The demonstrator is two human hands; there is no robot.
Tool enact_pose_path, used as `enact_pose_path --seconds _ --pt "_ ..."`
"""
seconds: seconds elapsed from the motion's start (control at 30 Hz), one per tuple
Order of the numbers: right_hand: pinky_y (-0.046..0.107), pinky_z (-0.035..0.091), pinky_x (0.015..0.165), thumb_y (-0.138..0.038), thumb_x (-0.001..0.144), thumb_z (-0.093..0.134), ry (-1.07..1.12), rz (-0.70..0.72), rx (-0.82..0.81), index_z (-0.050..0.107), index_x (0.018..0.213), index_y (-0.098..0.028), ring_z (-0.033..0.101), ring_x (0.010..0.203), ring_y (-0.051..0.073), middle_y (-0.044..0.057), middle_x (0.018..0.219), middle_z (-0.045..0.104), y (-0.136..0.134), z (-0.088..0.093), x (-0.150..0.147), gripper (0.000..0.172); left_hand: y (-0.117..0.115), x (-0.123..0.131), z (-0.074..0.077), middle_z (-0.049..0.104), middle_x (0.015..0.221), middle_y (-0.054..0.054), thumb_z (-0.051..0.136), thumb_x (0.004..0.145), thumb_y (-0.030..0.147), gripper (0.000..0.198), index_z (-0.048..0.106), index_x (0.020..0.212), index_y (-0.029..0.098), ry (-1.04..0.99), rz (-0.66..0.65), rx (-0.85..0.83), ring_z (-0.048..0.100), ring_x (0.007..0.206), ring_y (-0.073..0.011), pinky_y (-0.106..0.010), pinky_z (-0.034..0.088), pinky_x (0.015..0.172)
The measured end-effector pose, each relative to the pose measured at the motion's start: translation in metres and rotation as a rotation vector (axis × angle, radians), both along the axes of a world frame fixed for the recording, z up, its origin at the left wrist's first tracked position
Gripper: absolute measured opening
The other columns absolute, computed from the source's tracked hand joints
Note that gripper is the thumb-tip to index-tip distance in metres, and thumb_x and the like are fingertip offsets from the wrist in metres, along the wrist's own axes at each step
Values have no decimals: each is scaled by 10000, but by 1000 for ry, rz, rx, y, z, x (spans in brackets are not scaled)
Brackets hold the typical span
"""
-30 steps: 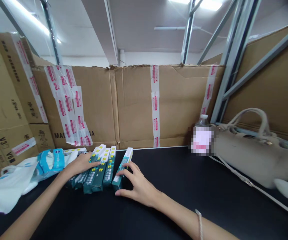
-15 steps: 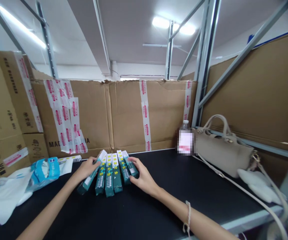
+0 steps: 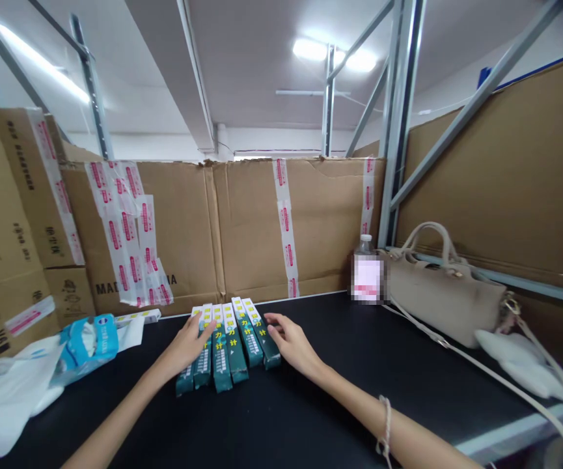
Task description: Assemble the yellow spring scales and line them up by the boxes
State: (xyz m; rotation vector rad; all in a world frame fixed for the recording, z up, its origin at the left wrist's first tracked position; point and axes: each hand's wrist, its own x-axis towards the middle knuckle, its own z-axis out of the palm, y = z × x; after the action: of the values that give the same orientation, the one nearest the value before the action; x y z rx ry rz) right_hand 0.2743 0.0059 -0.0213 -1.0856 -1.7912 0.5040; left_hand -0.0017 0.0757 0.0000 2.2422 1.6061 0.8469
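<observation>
Several long, slim green-and-white boxes [image 3: 221,361] with yellow lettering lie side by side in a slightly fanned row on the black tabletop. Across the top of the two leftmost boxes rests my left hand [image 3: 186,343], its fingers lying flat and its thumb apart; it covers part of their print. At the other end of the row, my right hand [image 3: 295,344] is beside the rightmost box [image 3: 263,339], fingers spread near its right edge. Whether those fingertips touch the box, I cannot tell. Neither hand grips anything.
On the left lie a blue-and-white tissue pack [image 3: 90,342], a white plastic bag [image 3: 12,397] and another white box [image 3: 139,317]. A blurred bottle [image 3: 366,277] and a beige handbag [image 3: 442,296] with a long strap stand right. Cardboard panels [image 3: 247,228] wall the back.
The tilted leftmost box now lies flat against the row, and my left hand has moved right onto the boxes. The rightmost box also lies flatter; my right hand has loosened from it.
</observation>
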Motion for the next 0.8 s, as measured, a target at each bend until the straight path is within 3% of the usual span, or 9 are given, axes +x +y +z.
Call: enact_pose_path --seconds 0.13,0.2,0.3,0.43,0.53,0.63,0.73,0.8 --pt "397 563 889 -378 982 501 -108 57 43 698 1144 -164 704 940 245 125 1044 704 -21 15 -2 333 11 -13 4 547 1447 -156 544 887 524 638 451 1406 165 -9 36 -60 543 1308 -341 -431 442 1071" --pt "372 564 881 -367 978 521 -166 129 67 701 1146 -178 705 904 221 107 1031 709 -32 24 -4 310 18 -27 9 571 1402 -170 569 921 433 564 460 1393 144 -10 77 -103 622 1205 -304 -419 495 1010" --pt "333 549 930 -344 954 577 -233 260 98 660 1222 -230 684 1008 200 77 1149 690 -43 32 -9 303 26 -48 16 646 1236 -102 610 950 360 344 598 1230 160 18 115 -160 652 1072 -250 -465 535 930" --pt "377 441 1093 -342 875 699 -342 304 166 556 1352 -262 519 1302 238 102 1418 517 -41 26 -14 505 26 -57 19 672 1149 -70 598 960 380 286 648 1124 152 42 81 -198 662 1014 -235 -450 545 898" --pt "496 331 1157 -454 815 754 -468 203 231 499 1411 -253 351 1421 323 157 1512 395 -30 19 -9 679 23 -52 16 682 1216 -113 632 908 482 425 645 1173 151 33 23 -184 633 1145 -288 -483 466 1028" --pt "600 186 1182 -639 731 750 -523 129 215 433 1474 -257 152 1494 406 193 1599 246 -14 16 3 894 20 -47 13 642 1332 -173 636 798 660 770 533 1362 144 5 -66 -196 559 1282 -337 -451 392 1112" --pt "615 46 1195 -708 600 795 -441 97 113 378 1507 -268 58 1512 413 185 1634 164 2 13 19 1091 18 -49 15 573 1424 -182 530 758 793 962 408 1460 147 -37 -192 -269 542 1316 -316 -417 431 1090" --pt "614 66 1194 -708 578 805 -400 75 66 305 1541 -211 32 1511 430 222 1634 123 13 9 27 1193 15 -52 20 502 1493 -173 513 740 826 993 395 1468 161 -61 -279 -312 495 1365 -290 -388 425 1103"
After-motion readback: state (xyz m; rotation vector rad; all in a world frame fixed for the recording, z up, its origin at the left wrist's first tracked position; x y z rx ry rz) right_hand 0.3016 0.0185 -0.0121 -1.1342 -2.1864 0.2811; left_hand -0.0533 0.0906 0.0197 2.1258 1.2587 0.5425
